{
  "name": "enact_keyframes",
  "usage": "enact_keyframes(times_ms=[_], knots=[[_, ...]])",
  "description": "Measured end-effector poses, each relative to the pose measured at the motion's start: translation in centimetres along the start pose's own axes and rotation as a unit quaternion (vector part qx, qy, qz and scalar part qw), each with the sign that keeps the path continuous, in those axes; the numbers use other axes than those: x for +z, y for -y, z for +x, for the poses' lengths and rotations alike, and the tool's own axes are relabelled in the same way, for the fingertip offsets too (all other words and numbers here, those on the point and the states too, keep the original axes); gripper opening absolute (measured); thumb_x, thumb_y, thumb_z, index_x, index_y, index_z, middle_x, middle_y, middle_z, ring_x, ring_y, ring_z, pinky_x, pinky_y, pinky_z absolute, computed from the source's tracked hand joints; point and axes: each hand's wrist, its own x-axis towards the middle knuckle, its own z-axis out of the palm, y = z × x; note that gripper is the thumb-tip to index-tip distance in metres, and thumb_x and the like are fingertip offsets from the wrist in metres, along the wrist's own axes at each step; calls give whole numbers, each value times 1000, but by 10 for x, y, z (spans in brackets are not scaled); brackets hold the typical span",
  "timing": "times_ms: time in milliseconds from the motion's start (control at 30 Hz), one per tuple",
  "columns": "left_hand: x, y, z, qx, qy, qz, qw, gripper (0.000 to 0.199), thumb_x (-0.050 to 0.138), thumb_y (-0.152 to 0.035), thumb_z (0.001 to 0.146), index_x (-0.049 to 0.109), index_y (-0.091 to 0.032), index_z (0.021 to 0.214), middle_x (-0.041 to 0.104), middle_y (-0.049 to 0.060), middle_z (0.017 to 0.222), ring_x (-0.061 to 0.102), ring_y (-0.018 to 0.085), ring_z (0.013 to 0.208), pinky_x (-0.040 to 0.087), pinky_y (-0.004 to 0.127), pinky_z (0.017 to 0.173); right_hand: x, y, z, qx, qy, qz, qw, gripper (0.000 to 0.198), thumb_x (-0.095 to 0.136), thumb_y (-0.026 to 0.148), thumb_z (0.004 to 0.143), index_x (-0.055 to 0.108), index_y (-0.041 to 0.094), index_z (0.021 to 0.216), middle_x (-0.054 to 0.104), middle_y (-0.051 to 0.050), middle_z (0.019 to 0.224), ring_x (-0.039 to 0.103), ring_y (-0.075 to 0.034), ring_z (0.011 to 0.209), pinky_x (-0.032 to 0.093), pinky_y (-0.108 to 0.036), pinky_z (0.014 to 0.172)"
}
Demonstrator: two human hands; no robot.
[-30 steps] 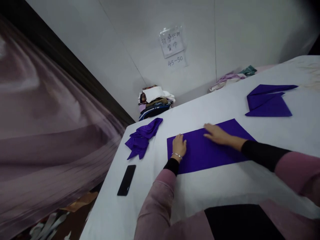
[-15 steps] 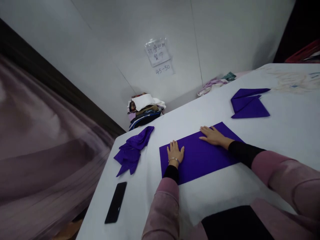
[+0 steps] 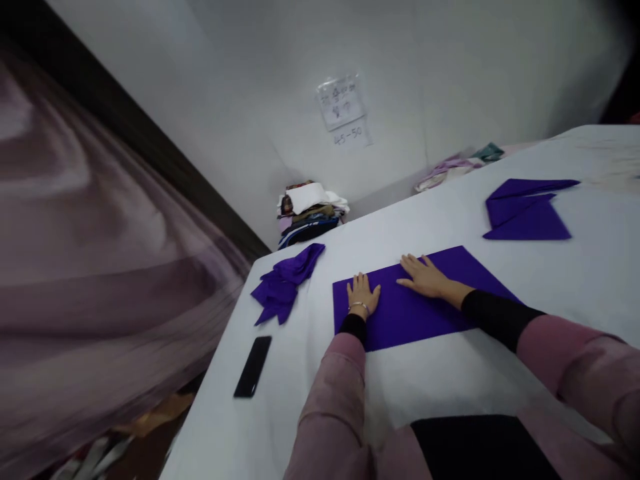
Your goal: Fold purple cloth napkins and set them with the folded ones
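A purple cloth napkin (image 3: 400, 313) lies flat on the white-covered table as a long rectangle. My left hand (image 3: 362, 294) rests palm down near its left end, fingers spread, a bracelet at the wrist. Toward the far edge of the napkin, my right hand (image 3: 425, 276) also lies flat with fingers apart. Neither hand grips anything. At the back right is another purple napkin (image 3: 530, 217), folded into a pointed shape. To the left sits a crumpled purple cloth (image 3: 287, 283).
A black phone (image 3: 253, 367) lies on the table (image 3: 310, 400) at the left. Stacked folded clothes (image 3: 313, 212) and a pile of fabric (image 3: 453, 168) stand behind the far edge. A paper sign (image 3: 343, 103) hangs on the wall. A mauve curtain (image 3: 100, 267) drapes at left.
The view has shifted, so the table's things appear farther right. My right hand sits slightly nearer my left hand on the napkin; both stay flat.
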Motion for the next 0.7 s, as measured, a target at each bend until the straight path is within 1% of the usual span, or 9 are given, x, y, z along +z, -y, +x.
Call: enact_keyframes(times_ms=[67,133,200,300,367,433,500,567,700], knots=[[0,-1,-1,-2,6,-9,1000,72,24,-56,88,26,-13,145,18,10,155,9,25,143,9,49,116,13,28,6,-52,22,17,998,77,22,68,84,32,22,145,33,-11,149,24,-31,138,15,-53,110],[1,-1,-1,-3,10,-17,1000,72,24,-57,88,25,-14,146,17,10,155,9,25,143,9,49,116,22,32,8,-66,29,16,997,73,24,66,84,36,24,143,36,-10,147,27,-31,136,17,-54,109],[2,0,-1,-2,12,-26,1000,73,24,-58,87,24,-14,146,17,9,155,8,25,143,8,49,116,23,12,7,-40,19,7,999,72,25,64,85,38,22,141,37,-11,147,27,-31,136,18,-55,109],[5,0,0,2,13,-37,999,73,24,-59,87,23,-16,147,17,9,155,7,24,144,7,49,116,15,-43,-2,55,22,-12,998,76,21,64,83,39,16,141,34,-12,148,25,-29,138,18,-53,110],[6,0,0,4,14,-44,999,74,23,-59,87,22,-16,147,16,9,155,6,24,144,7,49,116,7,-79,-12,109,24,-36,993,81,17,64,82,37,11,141,32,-13,149,22,-29,139,17,-55,110],[7,1,1,4,17,-49,999,75,23,-60,87,21,-15,147,15,9,155,4,24,144,5,49,116,1,-101,-21,134,25,-51,989,83,15,63,81,37,8,141,31,-14,149,21,-29,139,17,-57,110],[7,2,2,7,22,-53,998,77,22,-61,86,21,-14,147,14,9,156,4,23,144,5,48,116,-2,-110,-27,142,25,-56,988,84,15,63,81,36,7,140,31,-16,149,21,-29,139,16,-58,109],[5,7,2,6,28,-56,998,80,20,-64,85,20,-13,147,12,9,156,4,23,144,6,47,116,-1,-110,-28,141,24,-57,988,84,15,63,80,35,8,141,31,-16,149,20,-29,139,16,-58,109],[-2,28,1,-17,30,-49,998,87,15,-71,82,18,-14,148,10,9,156,4,23,144,4,50,116,2,-105,-27,145,22,-60,987,83,15,62,80,33,10,142,28,-14,151,17,-27,140,14,-56,110]])
